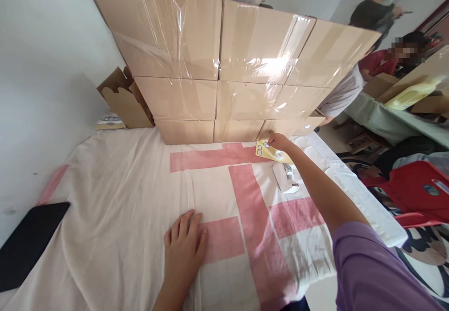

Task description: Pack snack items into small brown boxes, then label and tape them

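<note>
A tall brown cardboard-box wall banded with glossy clear tape is standing just beyond the right hand; overreaching could be driving the knuckles into it. A cream-and-red fabric tablecloth is lying beneath both hands. The left hand is resting palm-down, fingers slightly spread, apparently empty; sideways pressure could be dragging the cloth. A flat yellow printed rectangular sheet is lying directly under the right hand, whose fingers are forming a narrow pinch; whether they are gripping it cannot be determined. One-sided pulling could be creasing it. A small white box is sitting bodyward of the right hand; a low return could be tipping it.
</note>
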Demonstrator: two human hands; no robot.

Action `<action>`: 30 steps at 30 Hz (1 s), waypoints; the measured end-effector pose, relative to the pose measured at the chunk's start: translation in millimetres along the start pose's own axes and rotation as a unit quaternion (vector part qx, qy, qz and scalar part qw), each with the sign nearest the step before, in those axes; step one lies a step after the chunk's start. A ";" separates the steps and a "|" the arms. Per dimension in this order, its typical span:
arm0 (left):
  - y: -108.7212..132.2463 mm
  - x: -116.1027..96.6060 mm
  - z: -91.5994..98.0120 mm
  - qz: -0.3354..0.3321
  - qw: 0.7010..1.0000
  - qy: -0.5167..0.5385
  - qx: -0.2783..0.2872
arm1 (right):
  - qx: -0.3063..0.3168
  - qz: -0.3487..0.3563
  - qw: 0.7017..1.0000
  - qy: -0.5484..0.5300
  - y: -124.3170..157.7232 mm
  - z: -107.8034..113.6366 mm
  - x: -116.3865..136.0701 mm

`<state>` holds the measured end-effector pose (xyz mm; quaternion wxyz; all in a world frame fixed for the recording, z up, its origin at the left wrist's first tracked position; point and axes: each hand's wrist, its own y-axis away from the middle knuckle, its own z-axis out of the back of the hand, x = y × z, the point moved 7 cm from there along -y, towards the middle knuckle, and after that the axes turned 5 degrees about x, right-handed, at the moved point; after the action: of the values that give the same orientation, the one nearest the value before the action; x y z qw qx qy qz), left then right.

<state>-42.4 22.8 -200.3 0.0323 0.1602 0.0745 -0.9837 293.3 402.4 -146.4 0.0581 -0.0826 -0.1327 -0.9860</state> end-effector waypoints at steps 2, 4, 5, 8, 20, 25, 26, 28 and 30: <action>0.1 -0.9 0.7 -0.003 1.000 -0.002 -0.002 | 0.037 -0.025 0.999 0.006 -2.8 -4.6 -8.0; 0.3 -1.5 1.7 -0.005 1.000 -0.005 -0.005 | 0.053 -0.048 0.997 0.013 -3.5 -11.0 -10.1; 0.2 -1.6 2.2 -0.005 1.000 -0.006 -0.006 | 0.051 -0.060 0.997 0.016 -2.9 -13.0 -9.9; -0.6 -1.6 3.0 -0.004 1.000 -0.001 -0.007 | 0.018 -0.087 0.996 0.022 3.8 -11.1 -6.8; -8.5 42.5 32.9 -0.035 0.967 0.247 -0.050 | -0.083 0.172 0.974 -0.121 67.0 20.0 169.6; -108.5 156.1 97.4 0.102 0.908 0.379 -0.145 | 0.042 0.417 0.847 -0.327 89.3 -25.0 342.4; -133.8 185.1 102.8 0.161 0.866 0.439 -0.178 | 0.063 0.427 0.826 -0.362 86.1 -33.9 373.1; -183.2 235.0 105.8 0.244 0.783 0.518 -0.242 | 0.068 0.405 0.818 -0.404 68.9 -49.0 427.5; -231.3 271.5 104.9 0.266 0.748 0.541 -0.278 | 0.039 0.360 0.829 -0.427 43.2 -59.2 472.3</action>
<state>-352.2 223.8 -157.3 0.2897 0.6625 0.3043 -0.6202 -172.2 301.2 -107.6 0.3497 -0.5346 -0.1435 -0.7558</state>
